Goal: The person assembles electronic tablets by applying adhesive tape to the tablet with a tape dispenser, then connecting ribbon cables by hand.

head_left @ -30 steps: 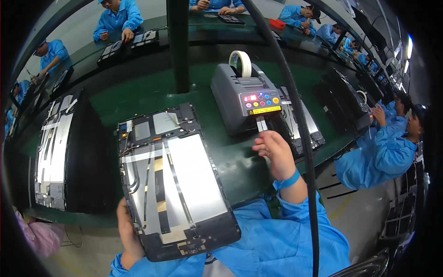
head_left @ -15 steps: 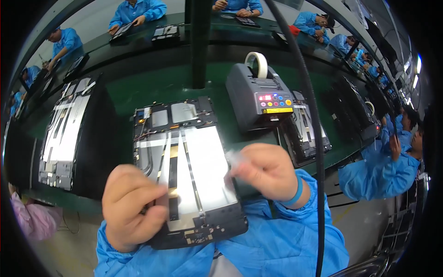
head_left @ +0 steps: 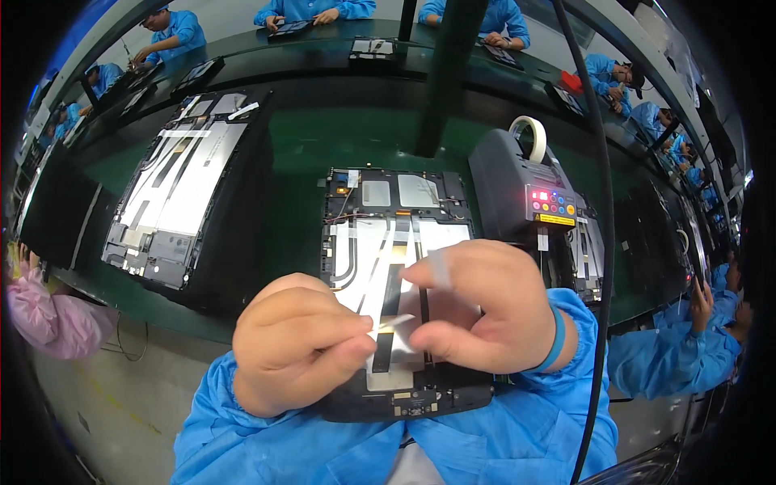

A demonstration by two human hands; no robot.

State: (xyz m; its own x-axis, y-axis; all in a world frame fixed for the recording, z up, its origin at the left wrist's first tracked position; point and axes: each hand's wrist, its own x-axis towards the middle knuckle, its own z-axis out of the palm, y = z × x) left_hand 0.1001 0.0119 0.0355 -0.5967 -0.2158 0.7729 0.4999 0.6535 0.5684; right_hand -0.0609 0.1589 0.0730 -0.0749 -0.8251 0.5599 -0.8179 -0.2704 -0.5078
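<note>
Both hands [head_left: 388, 331] now pinch tape strip [head_left: 394, 322].

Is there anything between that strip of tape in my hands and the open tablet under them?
Nothing visible. The tape, pinched between left hand and right hand, hangs directly over the tablet.

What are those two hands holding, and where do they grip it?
A small strip of clear tape, pinched at its ends between left hand and right hand, above the opened tablet.
</note>
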